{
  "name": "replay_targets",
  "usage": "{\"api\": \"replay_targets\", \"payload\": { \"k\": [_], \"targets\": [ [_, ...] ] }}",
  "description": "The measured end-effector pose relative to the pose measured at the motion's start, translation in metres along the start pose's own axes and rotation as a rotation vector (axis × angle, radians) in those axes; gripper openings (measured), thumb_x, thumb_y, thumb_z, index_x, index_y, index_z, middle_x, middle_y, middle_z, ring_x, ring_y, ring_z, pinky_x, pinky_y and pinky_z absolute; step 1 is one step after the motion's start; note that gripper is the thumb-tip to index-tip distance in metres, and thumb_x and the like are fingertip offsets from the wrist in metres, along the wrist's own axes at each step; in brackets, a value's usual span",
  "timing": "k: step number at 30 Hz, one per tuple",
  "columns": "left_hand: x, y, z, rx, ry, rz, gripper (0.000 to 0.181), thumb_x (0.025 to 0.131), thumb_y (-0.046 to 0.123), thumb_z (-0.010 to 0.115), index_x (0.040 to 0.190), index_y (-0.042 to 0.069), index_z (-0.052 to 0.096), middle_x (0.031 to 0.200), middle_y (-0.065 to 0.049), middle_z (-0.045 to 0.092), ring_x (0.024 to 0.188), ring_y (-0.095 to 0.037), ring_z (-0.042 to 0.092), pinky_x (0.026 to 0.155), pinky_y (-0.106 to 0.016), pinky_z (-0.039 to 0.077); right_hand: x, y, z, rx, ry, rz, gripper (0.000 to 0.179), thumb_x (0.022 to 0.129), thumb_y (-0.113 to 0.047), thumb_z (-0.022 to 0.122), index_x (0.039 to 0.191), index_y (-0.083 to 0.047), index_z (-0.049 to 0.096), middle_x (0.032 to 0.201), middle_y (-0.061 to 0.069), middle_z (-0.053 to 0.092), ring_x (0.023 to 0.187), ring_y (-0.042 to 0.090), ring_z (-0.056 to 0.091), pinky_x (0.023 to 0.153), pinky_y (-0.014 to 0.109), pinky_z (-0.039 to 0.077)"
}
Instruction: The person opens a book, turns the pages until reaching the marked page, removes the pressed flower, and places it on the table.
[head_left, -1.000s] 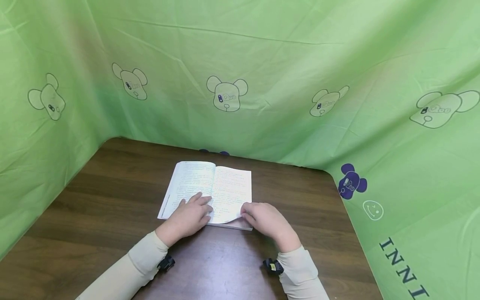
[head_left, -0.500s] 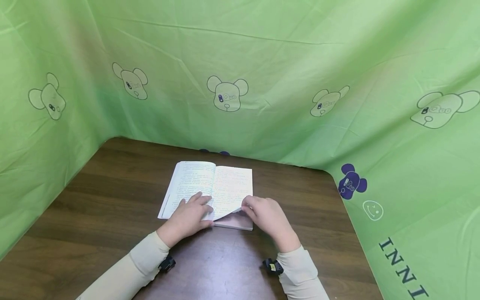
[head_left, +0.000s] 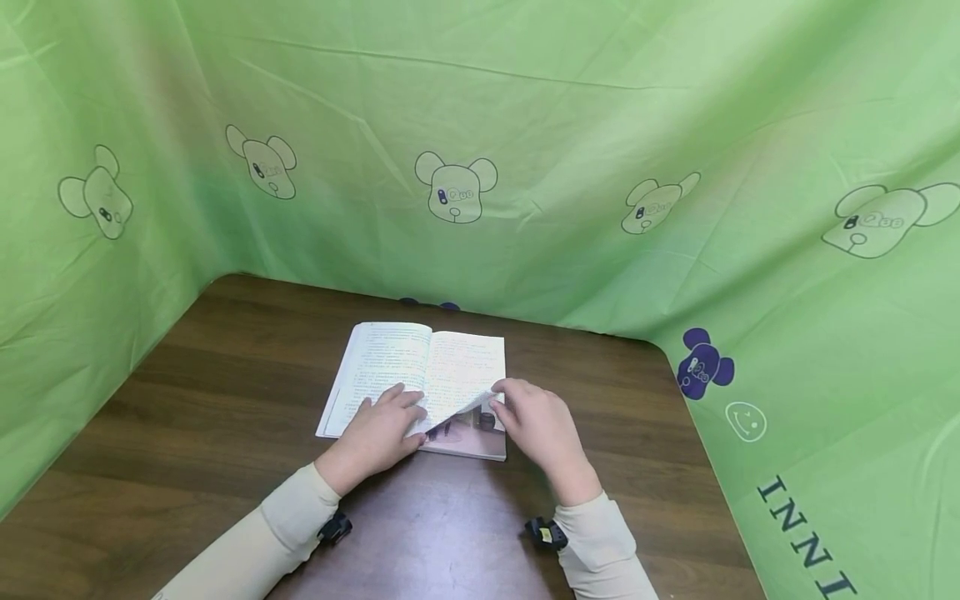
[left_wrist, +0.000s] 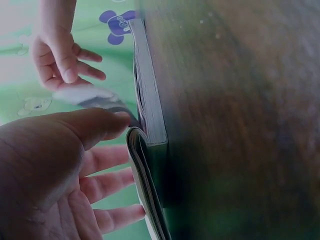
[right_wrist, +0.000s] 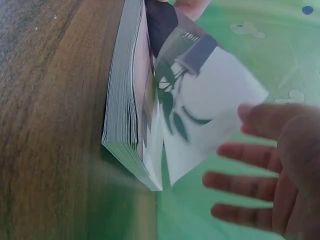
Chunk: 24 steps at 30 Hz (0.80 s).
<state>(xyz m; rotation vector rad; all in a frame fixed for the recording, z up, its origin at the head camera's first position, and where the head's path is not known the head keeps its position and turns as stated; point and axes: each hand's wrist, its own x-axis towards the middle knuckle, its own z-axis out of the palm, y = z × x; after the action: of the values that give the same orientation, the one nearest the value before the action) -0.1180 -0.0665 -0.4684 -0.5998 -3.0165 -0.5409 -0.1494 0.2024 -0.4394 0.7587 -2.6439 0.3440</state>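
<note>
An open book (head_left: 382, 358) lies on the wooden table, lines of print across both upper pages. My left hand (head_left: 375, 437) rests on the lower part of its left page with fingers spread, the thumb by the fold. At the right side, my right hand (head_left: 543, 429) pinches the lower corner of a right-hand page (right_wrist: 215, 95) between thumb and forefinger. That page is lifted and curls up and away. Beneath it shows a coloured picture page (head_left: 472, 440). In the right wrist view, the underside of the raised page carries a leafy picture.
The dark wooden table (head_left: 247, 400) spreads around the book. Green cloth (head_left: 525, 258) with printed bear heads hangs behind and on both sides. A black wrist camera (head_left: 546, 533) sits on the right wrist and another (head_left: 334, 528) on the left.
My right hand has moved up and away, lifting the page corner higher, so more of the picture page shows. The left thumb has shifted slightly; otherwise the left hand stays put.
</note>
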Motion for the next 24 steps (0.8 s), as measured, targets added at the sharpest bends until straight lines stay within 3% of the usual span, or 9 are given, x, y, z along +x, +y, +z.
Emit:
{"api": "replay_targets", "payload": {
  "k": [5,12,15,19,24],
  "targets": [
    [0.001,-0.001,0.001,-0.024,0.043,-0.029,0.071,0.092,0.031,0.073,0.152,0.008,0.043,0.152,-0.014,0.052,0.141,-0.035,0.048,0.100,-0.072,0.044,-0.001,0.003,0.000,-0.003,-0.011,0.139,0.028,0.094,-0.026,0.075,0.118,-0.013,0.071,0.110,0.005,0.075,0.091,0.027,0.074,0.074,0.047,0.058],
    [0.004,-0.006,0.002,-0.014,0.197,-0.002,0.107,0.087,0.036,0.081,0.164,0.008,0.013,0.162,-0.024,0.033,0.138,-0.044,0.048,0.099,-0.062,0.049,-0.002,0.003,0.004,0.036,-0.164,0.082,0.027,0.090,-0.026,0.078,0.112,-0.012,0.072,0.117,0.007,0.074,0.109,0.028,0.071,0.092,0.049,0.055],
    [0.004,-0.007,0.001,0.037,0.257,0.008,0.116,0.082,0.036,0.086,0.165,0.010,0.009,0.167,-0.026,0.017,0.146,-0.047,0.035,0.107,-0.067,0.041,-0.002,0.003,0.006,0.041,-0.248,0.041,0.032,0.089,-0.030,0.080,0.115,-0.012,0.073,0.128,0.010,0.071,0.121,0.029,0.066,0.101,0.050,0.051],
    [0.004,-0.009,-0.001,0.090,0.266,0.032,0.116,0.079,0.033,0.088,0.166,0.015,0.014,0.171,-0.021,-0.004,0.156,-0.045,0.007,0.116,-0.074,0.018,-0.004,0.004,0.009,0.054,-0.341,-0.004,0.036,0.087,-0.033,0.082,0.116,-0.014,0.074,0.139,0.012,0.065,0.131,0.031,0.060,0.108,0.053,0.046],
    [0.004,-0.010,-0.004,0.130,0.241,0.074,0.110,0.078,0.029,0.088,0.165,0.019,0.022,0.172,-0.018,-0.008,0.158,-0.040,-0.004,0.117,-0.075,0.002,-0.007,0.004,0.012,0.076,-0.425,-0.016,0.044,0.083,-0.036,0.084,0.121,-0.015,0.075,0.145,0.013,0.060,0.137,0.032,0.055,0.113,0.057,0.039]
  ]
}}
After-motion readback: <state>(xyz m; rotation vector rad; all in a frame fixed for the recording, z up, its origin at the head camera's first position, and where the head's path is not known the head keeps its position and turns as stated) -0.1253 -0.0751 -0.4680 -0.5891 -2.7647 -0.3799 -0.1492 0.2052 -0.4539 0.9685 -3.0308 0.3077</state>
